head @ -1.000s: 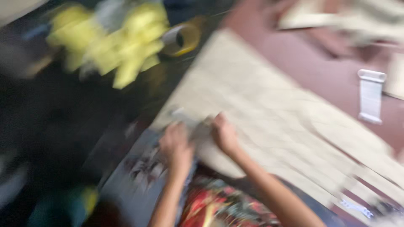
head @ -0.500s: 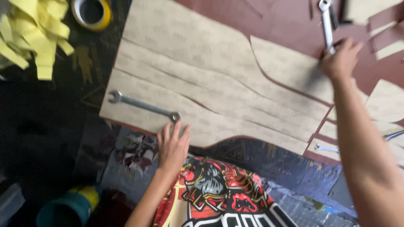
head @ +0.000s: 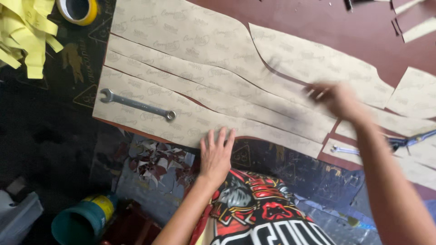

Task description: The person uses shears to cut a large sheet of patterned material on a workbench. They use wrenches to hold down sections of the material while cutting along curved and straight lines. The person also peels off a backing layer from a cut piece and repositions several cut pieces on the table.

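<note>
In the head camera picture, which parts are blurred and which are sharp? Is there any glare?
Head view: the right hand is smeared by motion blur, so what it holds cannot be told; the left hand, flat on the paper pattern, is sharp, and so is the wrench; light is soft and even, with no strong glare.

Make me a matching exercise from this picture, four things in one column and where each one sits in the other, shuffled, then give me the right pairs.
Things:
1. wrench
2. tape roll
3. left hand
4. teal cup

Places:
A. bottom left, on the dark floor
B. flat on the near edge of the tan paper pieces
C. top left, beside the yellow strips
D. lying on the lowest tan piece, left side

Pairs: 1-D, 2-C, 3-B, 4-A
</note>
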